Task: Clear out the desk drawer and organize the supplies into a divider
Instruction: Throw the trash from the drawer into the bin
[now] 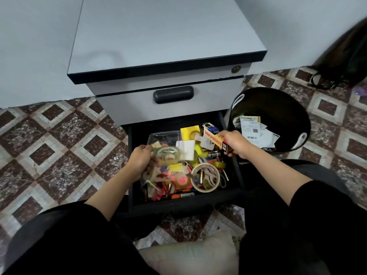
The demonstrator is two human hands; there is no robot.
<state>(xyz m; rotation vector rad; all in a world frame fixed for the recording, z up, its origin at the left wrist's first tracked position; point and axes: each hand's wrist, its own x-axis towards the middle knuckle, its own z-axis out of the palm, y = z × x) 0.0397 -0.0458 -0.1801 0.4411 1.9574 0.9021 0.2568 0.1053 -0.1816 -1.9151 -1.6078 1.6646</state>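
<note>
- The black drawer [178,205] is pulled out of the grey cabinet [158,46] and is filled with a jumble of small supplies.
- A clear tape roll [167,154] is gripped by the left hand [140,158] over the left side of the drawer, with the fingers curled round it. That spot is blurred, so more than one thing may be held there.
- A long orange box [215,138] is held by the right hand [237,144] over the back right corner of the drawer, with the fingers wrapped round one end.
- A big ring of paper tape [205,188] is laid flat in the front right part of the drawer, and scissors [210,176] are seen inside it.
- A clear plastic tray [164,135] is seen at the back left of the drawer.
- A black bin [274,104] with papers [256,132] in it is stood just to the right of the drawer.
</note>
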